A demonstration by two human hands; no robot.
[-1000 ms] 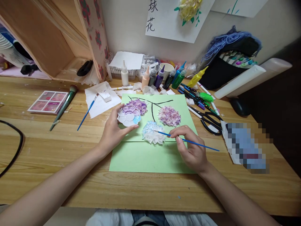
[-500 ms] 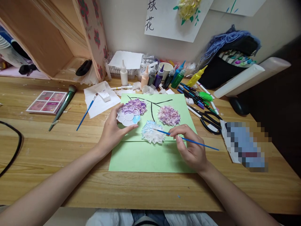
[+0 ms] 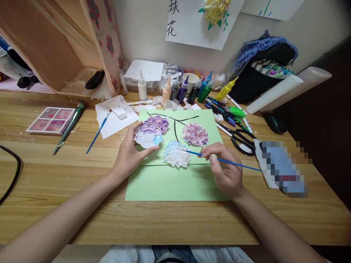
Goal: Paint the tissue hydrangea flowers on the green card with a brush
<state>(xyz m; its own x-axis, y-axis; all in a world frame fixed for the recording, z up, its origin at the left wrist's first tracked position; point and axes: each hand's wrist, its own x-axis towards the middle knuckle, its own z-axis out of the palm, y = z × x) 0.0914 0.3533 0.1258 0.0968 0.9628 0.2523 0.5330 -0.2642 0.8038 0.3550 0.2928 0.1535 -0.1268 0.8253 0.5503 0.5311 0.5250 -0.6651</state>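
My left hand (image 3: 131, 151) grips a white flower-shaped palette (image 3: 148, 136) with purple and light blue paint in its wells. Between the fingers of my right hand (image 3: 226, 170) is a thin blue paintbrush (image 3: 233, 163), its tip at the upper part of a ruffled white and pale blue paper flower (image 3: 177, 155). That flower lies on a green sheet (image 3: 175, 184) with black drawn stems. A purple flower (image 3: 159, 124) is partly behind the palette, and a pink-purple one (image 3: 195, 134) is at the right.
Paint bottles (image 3: 182, 89) stand along the back. Pens (image 3: 222, 111), black scissors (image 3: 242, 140) and a blurred-out item (image 3: 285, 168) lie right. On the left are another blue brush (image 3: 98, 131) on white paper (image 3: 109, 124), a green-handled brush (image 3: 70, 126) and a palette-like card (image 3: 51, 119).
My right hand and the brush have shifted slightly right relative to the pale flower. The whole view has drifted a little. Both hands keep their holds.
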